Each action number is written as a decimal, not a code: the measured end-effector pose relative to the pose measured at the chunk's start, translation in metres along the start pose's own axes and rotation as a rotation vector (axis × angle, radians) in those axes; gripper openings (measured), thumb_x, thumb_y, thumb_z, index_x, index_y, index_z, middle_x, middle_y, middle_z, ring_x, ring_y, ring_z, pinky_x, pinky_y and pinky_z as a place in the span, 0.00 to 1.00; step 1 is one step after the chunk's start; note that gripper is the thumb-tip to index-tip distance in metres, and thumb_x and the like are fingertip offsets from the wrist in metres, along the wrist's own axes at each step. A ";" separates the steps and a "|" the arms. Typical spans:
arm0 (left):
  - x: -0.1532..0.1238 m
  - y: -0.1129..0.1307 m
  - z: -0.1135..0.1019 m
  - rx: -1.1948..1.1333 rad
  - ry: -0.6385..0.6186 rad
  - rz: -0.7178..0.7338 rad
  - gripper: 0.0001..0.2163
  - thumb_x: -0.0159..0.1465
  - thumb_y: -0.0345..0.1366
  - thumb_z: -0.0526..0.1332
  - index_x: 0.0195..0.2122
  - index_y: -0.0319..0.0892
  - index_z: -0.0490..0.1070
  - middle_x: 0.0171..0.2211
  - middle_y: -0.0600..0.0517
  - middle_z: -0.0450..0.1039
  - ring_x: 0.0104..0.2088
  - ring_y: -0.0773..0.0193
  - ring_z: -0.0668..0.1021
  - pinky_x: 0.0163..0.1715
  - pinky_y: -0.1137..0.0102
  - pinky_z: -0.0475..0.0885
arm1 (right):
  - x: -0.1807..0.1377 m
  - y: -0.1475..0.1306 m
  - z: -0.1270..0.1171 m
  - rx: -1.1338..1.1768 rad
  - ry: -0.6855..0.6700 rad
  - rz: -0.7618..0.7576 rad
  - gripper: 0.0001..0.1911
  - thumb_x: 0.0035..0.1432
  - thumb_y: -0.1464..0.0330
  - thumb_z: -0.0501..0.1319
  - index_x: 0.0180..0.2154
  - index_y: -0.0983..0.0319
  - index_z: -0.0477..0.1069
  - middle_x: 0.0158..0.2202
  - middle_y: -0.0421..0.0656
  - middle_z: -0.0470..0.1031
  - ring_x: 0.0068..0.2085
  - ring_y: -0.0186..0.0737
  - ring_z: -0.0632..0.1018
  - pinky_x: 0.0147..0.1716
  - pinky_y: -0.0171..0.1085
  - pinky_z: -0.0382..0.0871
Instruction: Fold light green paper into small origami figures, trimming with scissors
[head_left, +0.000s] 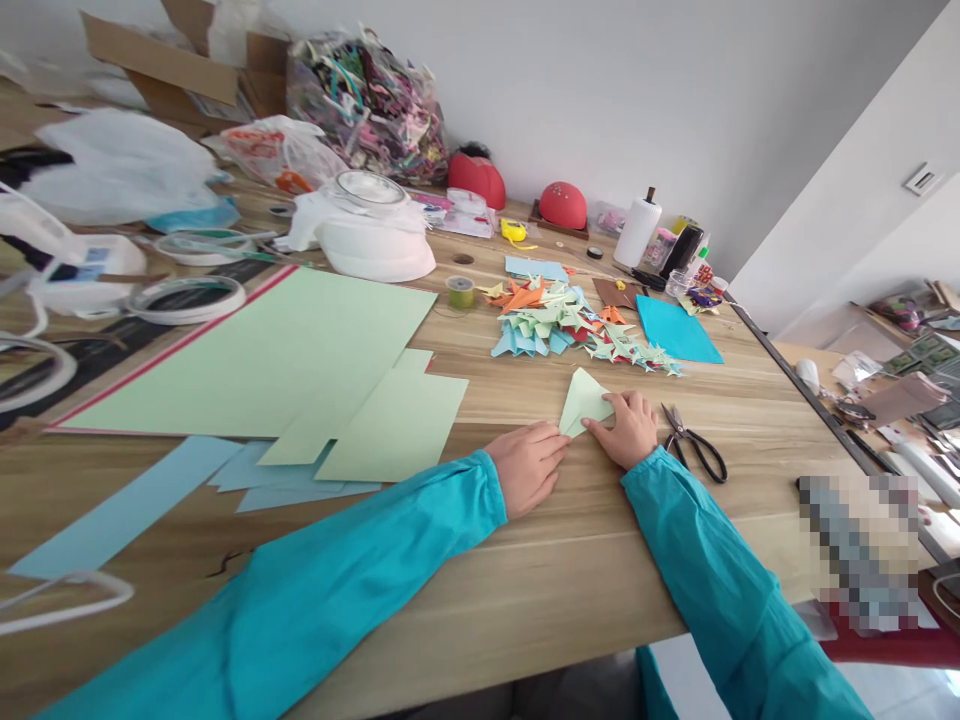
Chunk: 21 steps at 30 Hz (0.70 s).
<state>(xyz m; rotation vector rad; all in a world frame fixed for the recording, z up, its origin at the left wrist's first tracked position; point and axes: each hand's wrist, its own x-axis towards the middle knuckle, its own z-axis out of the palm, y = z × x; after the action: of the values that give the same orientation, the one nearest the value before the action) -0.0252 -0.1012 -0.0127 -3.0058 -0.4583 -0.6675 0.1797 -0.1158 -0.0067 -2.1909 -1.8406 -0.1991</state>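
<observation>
A small pale green folded paper point(583, 398) lies on the wooden table point(570, 560), shaped like a triangle. My right hand point(628, 428) presses its fingertips down on the paper's near right edge. My left hand point(527, 466) rests beside it, fingers curled, its fingertips touching the paper's near left corner. Both arms wear teal sleeves. Black scissors point(696, 444) lie just right of my right hand.
A heap of folded paper cranes point(570, 322) and a blue sheet point(677, 330) sit beyond the hands. Large pale green sheets point(277, 360) and blue strips point(127, 510) lie to the left. Tape rolls, bags, a white bowl point(367, 240) and bottles crowd the far side.
</observation>
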 end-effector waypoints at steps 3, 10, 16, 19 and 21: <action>-0.005 0.000 -0.003 -0.001 0.021 0.005 0.15 0.61 0.32 0.51 0.45 0.32 0.71 0.47 0.43 0.71 0.48 0.55 0.69 0.55 0.59 0.61 | 0.000 0.000 -0.001 0.006 -0.001 0.000 0.28 0.49 0.49 0.59 0.49 0.56 0.66 0.45 0.47 0.65 0.46 0.48 0.66 0.41 0.42 0.57; -0.011 0.001 -0.004 0.032 0.007 0.020 0.16 0.61 0.32 0.51 0.47 0.33 0.70 0.49 0.42 0.70 0.49 0.55 0.69 0.56 0.57 0.60 | 0.001 -0.001 -0.001 0.027 -0.003 0.011 0.28 0.48 0.49 0.60 0.48 0.56 0.67 0.46 0.46 0.66 0.46 0.48 0.67 0.41 0.43 0.57; -0.015 0.004 -0.007 0.005 0.022 0.009 0.16 0.61 0.31 0.50 0.46 0.34 0.71 0.47 0.43 0.71 0.48 0.56 0.69 0.55 0.57 0.61 | 0.001 0.000 0.000 0.022 0.001 0.011 0.29 0.47 0.49 0.61 0.48 0.56 0.67 0.45 0.46 0.66 0.46 0.48 0.66 0.41 0.42 0.57; -0.019 0.001 -0.011 -0.040 0.056 0.033 0.14 0.61 0.30 0.51 0.43 0.34 0.72 0.45 0.44 0.73 0.48 0.56 0.70 0.54 0.58 0.63 | 0.001 0.000 0.000 0.017 -0.003 0.011 0.30 0.46 0.48 0.61 0.48 0.56 0.67 0.45 0.46 0.66 0.46 0.48 0.66 0.40 0.42 0.57; -0.021 -0.004 -0.015 -0.078 0.095 0.056 0.13 0.60 0.29 0.51 0.42 0.36 0.73 0.44 0.45 0.74 0.48 0.57 0.70 0.53 0.59 0.65 | 0.002 0.000 0.000 0.017 -0.002 0.009 0.30 0.46 0.48 0.60 0.48 0.56 0.67 0.45 0.46 0.65 0.46 0.48 0.66 0.40 0.42 0.57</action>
<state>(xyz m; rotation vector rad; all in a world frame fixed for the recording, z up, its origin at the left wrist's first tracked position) -0.0503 -0.1045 -0.0079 -3.0287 -0.3501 -0.8387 0.1803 -0.1143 -0.0067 -2.1881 -1.8265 -0.1783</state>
